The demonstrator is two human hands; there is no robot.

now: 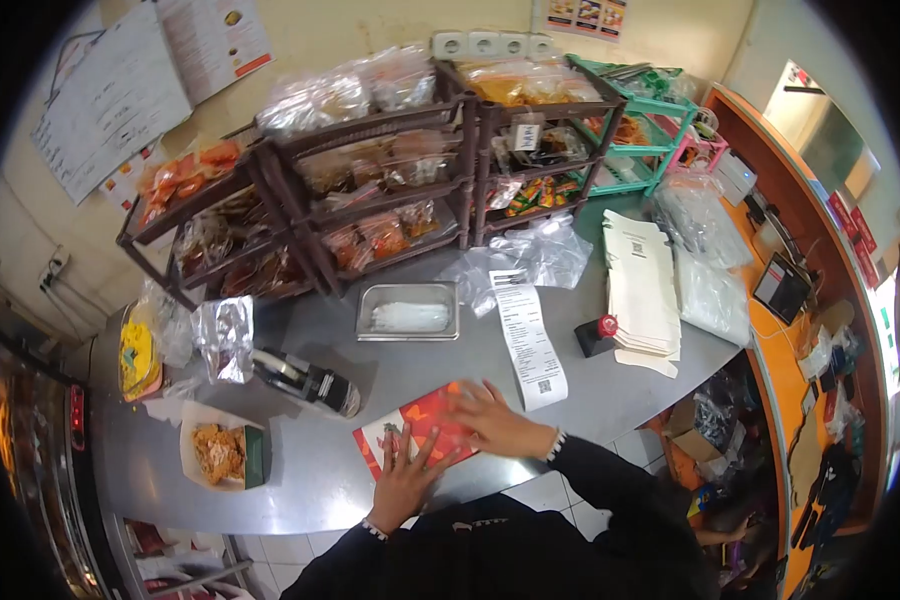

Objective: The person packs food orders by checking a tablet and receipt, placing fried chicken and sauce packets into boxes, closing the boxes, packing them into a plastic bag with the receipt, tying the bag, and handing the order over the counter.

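A flat red, white and orange printed paper piece (432, 408) lies near the front edge of the steel counter. My left hand (408, 478) rests on its lower part with fingers spread. Over its right end is my right hand (502, 424), fingers stretched out and a little blurred, hiding that corner. Just behind the paper is a dark, clear-ended cylindrical container (308, 382) on its side. To the left stands an open paper box (220, 455) with fried food in it. A long printed receipt (530, 345) lies to the right of the paper.
A steel tray (408, 312) holds clear plastic. Brown racks (370, 205) with bagged food line the back, beside a green rack (625, 165). Flattened cartons (642, 285), a red-topped stamp (600, 335) and plastic bags (712, 295) are at right. A foil packet (225, 338) and yellow tub (140, 355) sit left.
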